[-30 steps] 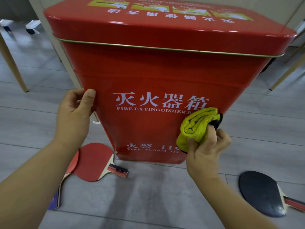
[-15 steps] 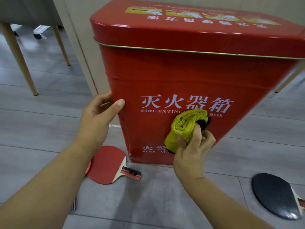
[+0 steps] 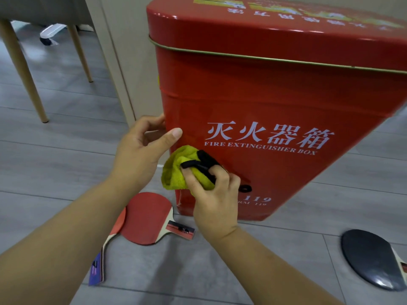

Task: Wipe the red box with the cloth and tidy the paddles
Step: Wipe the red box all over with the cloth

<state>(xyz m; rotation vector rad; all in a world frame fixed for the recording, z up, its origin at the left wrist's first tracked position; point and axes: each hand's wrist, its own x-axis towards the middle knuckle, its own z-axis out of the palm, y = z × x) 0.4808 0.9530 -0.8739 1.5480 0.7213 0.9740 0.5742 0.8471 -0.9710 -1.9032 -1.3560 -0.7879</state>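
A tall red fire extinguisher box (image 3: 275, 93) with white lettering stands on the floor. My right hand (image 3: 214, 201) grips a bunched yellow cloth (image 3: 179, 168) with black trim and holds it against the box's front, near its lower left corner. My left hand (image 3: 143, 150) grips the box's left edge, thumb on the front face, fingers round the side. Two red paddles lie overlapped on the floor by that corner: the upper one (image 3: 146, 216) red face up, the other (image 3: 110, 238) partly under it and my left forearm. A black-faced paddle (image 3: 372, 260) lies at the lower right.
The floor is grey planks. A beige wall or door frame (image 3: 114, 62) stands just behind the box's left side. Wooden chair legs (image 3: 24, 71) stand at the upper left, with a white object (image 3: 51, 35) on the floor beyond them.
My right hand has slid the cloth leftward across the box's front, from the right side to the lower left corner. My left hand has kept its hold on the left edge. The view shifted left.
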